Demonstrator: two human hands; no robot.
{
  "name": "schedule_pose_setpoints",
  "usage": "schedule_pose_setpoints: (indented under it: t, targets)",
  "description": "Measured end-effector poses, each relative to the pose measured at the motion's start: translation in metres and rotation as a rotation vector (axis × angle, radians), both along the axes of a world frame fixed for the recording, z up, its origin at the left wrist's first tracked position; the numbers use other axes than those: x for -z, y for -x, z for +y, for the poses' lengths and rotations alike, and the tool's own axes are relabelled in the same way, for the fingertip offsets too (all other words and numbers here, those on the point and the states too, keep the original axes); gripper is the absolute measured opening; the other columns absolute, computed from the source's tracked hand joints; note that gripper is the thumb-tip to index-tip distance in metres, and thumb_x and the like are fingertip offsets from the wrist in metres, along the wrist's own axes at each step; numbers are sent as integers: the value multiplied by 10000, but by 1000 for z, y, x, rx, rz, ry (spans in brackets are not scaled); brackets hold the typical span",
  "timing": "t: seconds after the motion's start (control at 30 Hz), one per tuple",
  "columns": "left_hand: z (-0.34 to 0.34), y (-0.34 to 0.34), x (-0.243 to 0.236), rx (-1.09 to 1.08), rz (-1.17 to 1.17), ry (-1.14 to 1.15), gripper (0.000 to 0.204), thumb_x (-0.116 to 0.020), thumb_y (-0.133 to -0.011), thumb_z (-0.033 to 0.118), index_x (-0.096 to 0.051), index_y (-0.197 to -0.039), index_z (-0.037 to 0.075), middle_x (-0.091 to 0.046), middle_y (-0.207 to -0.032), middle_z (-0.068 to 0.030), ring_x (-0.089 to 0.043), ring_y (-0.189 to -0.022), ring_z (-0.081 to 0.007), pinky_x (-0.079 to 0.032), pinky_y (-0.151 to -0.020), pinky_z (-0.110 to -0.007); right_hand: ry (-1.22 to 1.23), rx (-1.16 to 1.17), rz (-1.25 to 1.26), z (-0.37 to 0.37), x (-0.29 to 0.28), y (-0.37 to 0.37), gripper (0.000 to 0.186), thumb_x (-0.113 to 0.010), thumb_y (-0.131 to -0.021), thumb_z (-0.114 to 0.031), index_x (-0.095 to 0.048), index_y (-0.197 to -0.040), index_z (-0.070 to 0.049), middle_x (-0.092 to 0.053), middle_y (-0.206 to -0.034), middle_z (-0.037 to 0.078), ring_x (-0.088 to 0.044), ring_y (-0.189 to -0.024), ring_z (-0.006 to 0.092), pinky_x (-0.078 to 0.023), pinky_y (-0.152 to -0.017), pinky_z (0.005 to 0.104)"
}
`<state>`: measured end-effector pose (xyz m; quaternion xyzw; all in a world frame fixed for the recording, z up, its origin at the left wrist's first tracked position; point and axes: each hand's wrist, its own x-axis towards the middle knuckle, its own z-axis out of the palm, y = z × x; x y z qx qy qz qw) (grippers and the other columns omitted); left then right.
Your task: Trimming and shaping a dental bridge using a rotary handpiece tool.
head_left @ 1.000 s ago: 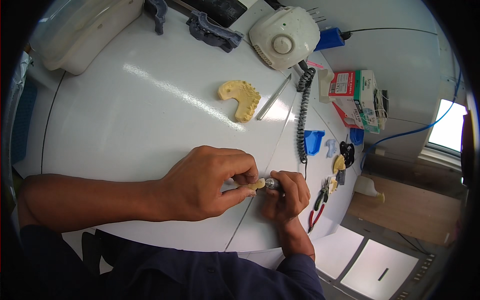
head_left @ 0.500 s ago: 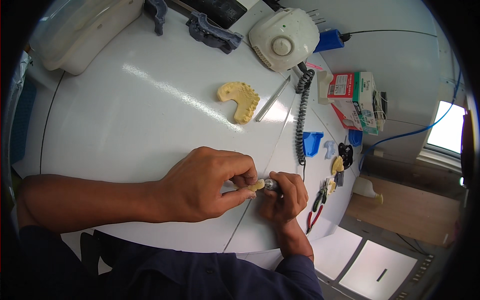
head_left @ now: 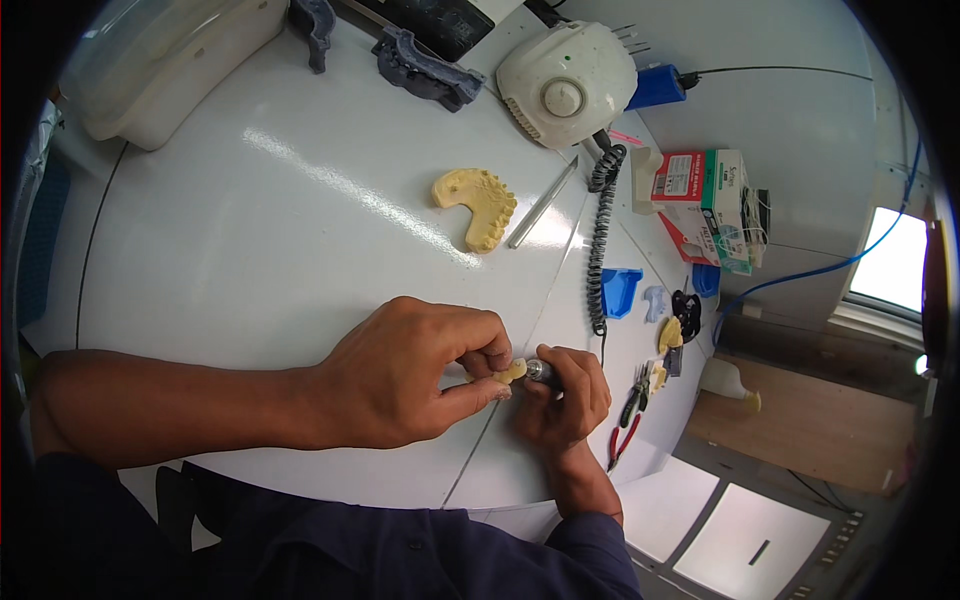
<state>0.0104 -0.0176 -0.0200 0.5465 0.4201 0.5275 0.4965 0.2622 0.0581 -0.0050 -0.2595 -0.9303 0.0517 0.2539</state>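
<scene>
Between the thumb and fingers of my left hand (head_left: 415, 370) is a small cream-yellow piece shaped like a row of teeth, a dental bridge (head_left: 515, 372) by its look. My right hand (head_left: 570, 400) is closed round a silver rotary handpiece (head_left: 540, 370), its front end right against the piece. The bur itself is too small to make out. Beyond the hands, a yellow plaster dental model (head_left: 485, 210) in a horseshoe shape lies on the white table (head_left: 250, 240). Beside it rests a slim metal instrument (head_left: 543, 203).
At the back stands a white motor unit (head_left: 565, 80) with a knob; its coiled black cord (head_left: 598, 240) runs toward my right hand. Grey impression trays (head_left: 428, 70) and a plastic container (head_left: 180, 70) are far left. On the right are a blue tray (head_left: 621, 292), red-handled pliers (head_left: 625, 435) and boxes (head_left: 700, 200).
The view has shifted slightly. Both hands keep the same grip, with the dental bridge still against the handpiece's tip; my right hand's fingers look almost unchanged.
</scene>
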Motion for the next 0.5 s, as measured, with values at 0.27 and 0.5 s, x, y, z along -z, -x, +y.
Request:
schedule_pose_setpoints:
  t: [0.27,0.5]
  targets:
    - [0,0,1,-2,12,-21,184,-843,-924,120,-694,-971,21,-792,-915,-110,-663,-615,-124,-456,-504,-280,3,-3,-4,1,-1,1,262,-791,-901,-153,-747,-1096,15,-715,-840,117,-664,-683,255,-514,-614,357]
    - [0,1,0,2,30,-32,167,-836,-922,103,-696,-978,31,-783,-936,-104,-645,-602,-138,-454,-507,-288,21,-10,24,1,-1,1,241,-787,-894,-155,-754,-1057,18,-709,-813,111,-653,-667,252,-499,-608,356]
